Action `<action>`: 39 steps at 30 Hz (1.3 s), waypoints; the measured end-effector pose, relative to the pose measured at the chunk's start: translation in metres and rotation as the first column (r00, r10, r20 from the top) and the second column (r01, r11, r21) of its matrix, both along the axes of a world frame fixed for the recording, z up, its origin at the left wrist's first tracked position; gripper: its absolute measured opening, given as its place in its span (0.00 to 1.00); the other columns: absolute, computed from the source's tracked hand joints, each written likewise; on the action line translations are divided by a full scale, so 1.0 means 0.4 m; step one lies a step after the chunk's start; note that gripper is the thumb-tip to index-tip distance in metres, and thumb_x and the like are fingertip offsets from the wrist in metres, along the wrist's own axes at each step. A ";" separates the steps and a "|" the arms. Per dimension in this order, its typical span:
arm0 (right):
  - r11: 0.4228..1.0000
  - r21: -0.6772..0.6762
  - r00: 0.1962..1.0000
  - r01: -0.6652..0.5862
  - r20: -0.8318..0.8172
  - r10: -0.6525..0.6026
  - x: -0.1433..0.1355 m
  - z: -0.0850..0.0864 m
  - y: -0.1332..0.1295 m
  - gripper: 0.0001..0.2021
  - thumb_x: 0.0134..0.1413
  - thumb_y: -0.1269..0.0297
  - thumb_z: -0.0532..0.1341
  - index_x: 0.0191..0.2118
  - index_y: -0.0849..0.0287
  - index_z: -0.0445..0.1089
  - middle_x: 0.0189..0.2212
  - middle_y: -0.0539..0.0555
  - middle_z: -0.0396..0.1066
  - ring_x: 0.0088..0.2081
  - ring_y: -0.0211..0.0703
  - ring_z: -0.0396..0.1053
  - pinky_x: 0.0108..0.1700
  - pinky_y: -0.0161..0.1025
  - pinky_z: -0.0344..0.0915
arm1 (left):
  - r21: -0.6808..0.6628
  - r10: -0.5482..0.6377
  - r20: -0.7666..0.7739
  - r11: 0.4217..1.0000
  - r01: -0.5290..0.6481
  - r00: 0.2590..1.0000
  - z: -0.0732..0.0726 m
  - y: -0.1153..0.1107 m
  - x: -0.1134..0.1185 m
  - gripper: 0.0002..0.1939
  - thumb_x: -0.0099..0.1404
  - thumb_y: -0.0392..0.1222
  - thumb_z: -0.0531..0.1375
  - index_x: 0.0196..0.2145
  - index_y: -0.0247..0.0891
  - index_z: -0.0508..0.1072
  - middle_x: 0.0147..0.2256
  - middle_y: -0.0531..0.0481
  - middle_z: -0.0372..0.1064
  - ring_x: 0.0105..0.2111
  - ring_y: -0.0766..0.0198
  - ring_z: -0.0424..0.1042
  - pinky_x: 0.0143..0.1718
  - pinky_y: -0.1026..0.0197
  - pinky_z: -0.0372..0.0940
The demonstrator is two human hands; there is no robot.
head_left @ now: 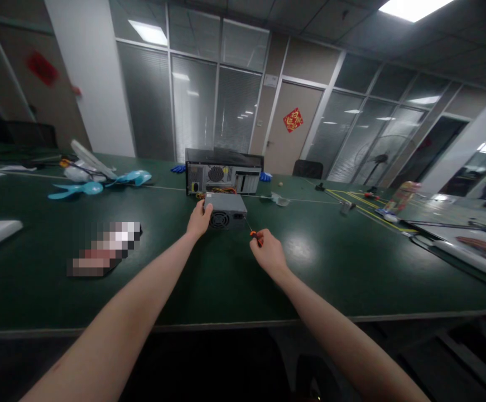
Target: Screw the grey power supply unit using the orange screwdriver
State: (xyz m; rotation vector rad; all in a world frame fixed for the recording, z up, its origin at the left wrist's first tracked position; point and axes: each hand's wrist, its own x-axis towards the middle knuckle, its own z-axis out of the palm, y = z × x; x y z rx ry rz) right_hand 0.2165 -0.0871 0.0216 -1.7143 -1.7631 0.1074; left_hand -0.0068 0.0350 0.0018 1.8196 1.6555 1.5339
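Observation:
A grey metal power supply box (228,204) with a round fan grille stands on the green table in front of a computer case (226,167). My left hand (200,219) grips the box at its left end. In my right hand (268,249) is a screwdriver (254,234) with an orange and black handle, its thin shaft pointing at the box's right edge; whether the tip touches a screw is too small to tell. Coloured wires (221,191) show between the box and the case, whose lying chassis has its rear side facing me.
On the green table (226,290), light-blue fan blades (77,190) and a pixelated object (106,249) lie left. Blue gloves (265,177) are by the case, a plastic bag (279,199) right of it. Farther right are a bottle (405,195) and another person's hand (483,245).

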 end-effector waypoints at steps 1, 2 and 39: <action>1.000 -0.001 1.000 0.001 0.003 -0.001 -0.002 0.001 -0.001 0.11 0.52 0.60 0.52 0.38 0.60 0.63 0.31 0.55 0.67 0.32 0.39 0.66 0.35 0.35 0.57 | 0.000 -0.001 0.000 1.000 0.001 1.000 -0.002 0.002 -0.001 0.26 0.63 0.56 0.43 0.53 0.38 0.59 0.46 0.43 0.65 0.44 0.57 0.65 0.45 0.56 0.59; 1.000 -0.006 1.000 0.002 0.005 -0.002 -0.004 0.003 -0.002 0.11 0.52 0.60 0.52 0.38 0.60 0.63 0.31 0.55 0.67 0.32 0.40 0.66 0.35 0.35 0.57 | 0.001 -0.001 -0.001 1.000 0.001 1.000 -0.003 0.003 -0.002 0.26 0.63 0.56 0.43 0.53 0.39 0.59 0.46 0.42 0.65 0.44 0.57 0.65 0.45 0.56 0.59; 0.990 0.112 0.991 0.090 -0.111 -0.077 -0.047 0.004 0.003 0.10 0.47 0.69 0.53 0.39 0.61 0.60 0.40 0.57 0.61 0.37 0.40 0.65 0.39 0.36 0.61 | -0.036 0.013 0.048 0.999 -0.011 0.999 0.002 0.001 -0.003 0.25 0.61 0.56 0.45 0.50 0.39 0.62 0.43 0.44 0.67 0.42 0.57 0.66 0.43 0.56 0.59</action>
